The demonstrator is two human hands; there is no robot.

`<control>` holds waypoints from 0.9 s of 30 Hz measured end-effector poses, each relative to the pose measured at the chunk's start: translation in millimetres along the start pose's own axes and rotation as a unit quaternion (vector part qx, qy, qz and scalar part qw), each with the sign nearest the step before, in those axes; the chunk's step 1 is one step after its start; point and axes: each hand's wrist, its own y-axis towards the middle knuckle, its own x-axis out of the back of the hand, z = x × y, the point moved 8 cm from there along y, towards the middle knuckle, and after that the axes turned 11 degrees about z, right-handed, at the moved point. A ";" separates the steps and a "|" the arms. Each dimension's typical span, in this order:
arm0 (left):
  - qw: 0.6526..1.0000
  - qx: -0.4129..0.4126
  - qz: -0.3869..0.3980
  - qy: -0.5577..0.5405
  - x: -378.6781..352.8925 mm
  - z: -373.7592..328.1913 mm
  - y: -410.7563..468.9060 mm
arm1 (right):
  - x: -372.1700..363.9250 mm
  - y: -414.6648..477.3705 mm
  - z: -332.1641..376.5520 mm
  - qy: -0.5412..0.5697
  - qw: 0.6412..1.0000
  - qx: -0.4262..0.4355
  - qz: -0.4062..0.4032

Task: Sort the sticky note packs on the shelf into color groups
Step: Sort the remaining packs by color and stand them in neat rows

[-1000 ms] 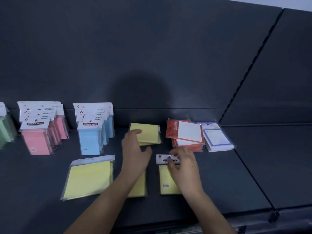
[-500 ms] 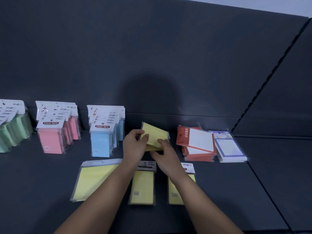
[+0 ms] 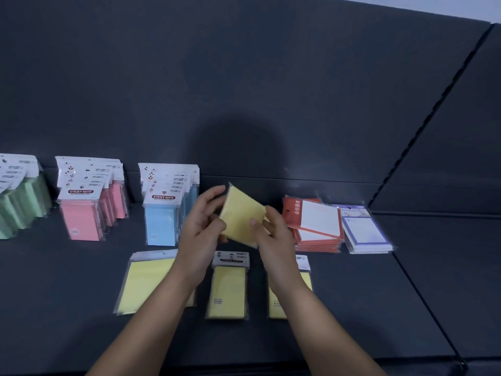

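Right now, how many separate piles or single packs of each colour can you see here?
Green pile: 1
Pink pile: 1
Blue pile: 1
Orange pile: 1
Purple-edged pile: 1
Yellow packs lying flat: 3 (large pack, middle pack, right pack)
Yellow pack held by left hand and right hand: 1
Total: 9

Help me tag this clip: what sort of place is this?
Likely a shop's stationery display: retail-wrapped pink packs and blue packs stand in rows on a dark shelf; the left hand and right hand hold a yellow pack.
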 end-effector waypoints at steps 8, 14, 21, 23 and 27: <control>0.999 0.010 0.030 -0.043 27.1 -12.9 -30.6 | -11.7 -7.3 10.3 0.174 0.983 0.033 0.045; 1.000 0.002 -0.023 -0.002 55.3 -14.7 -48.7 | -44.1 -16.1 10.9 0.155 0.974 0.060 0.152; 0.987 0.034 -0.106 0.115 103.3 -4.7 -61.5 | -77.7 -13.7 8.1 -0.080 0.986 0.054 0.137; 0.973 0.045 -0.122 0.190 117.4 -3.3 -63.3 | -92.4 -12.8 9.0 -0.184 0.969 0.070 0.152; 0.919 0.119 -0.132 0.350 135.2 12.3 -72.4 | -114.1 -11.4 0.1 -0.334 0.924 0.074 0.171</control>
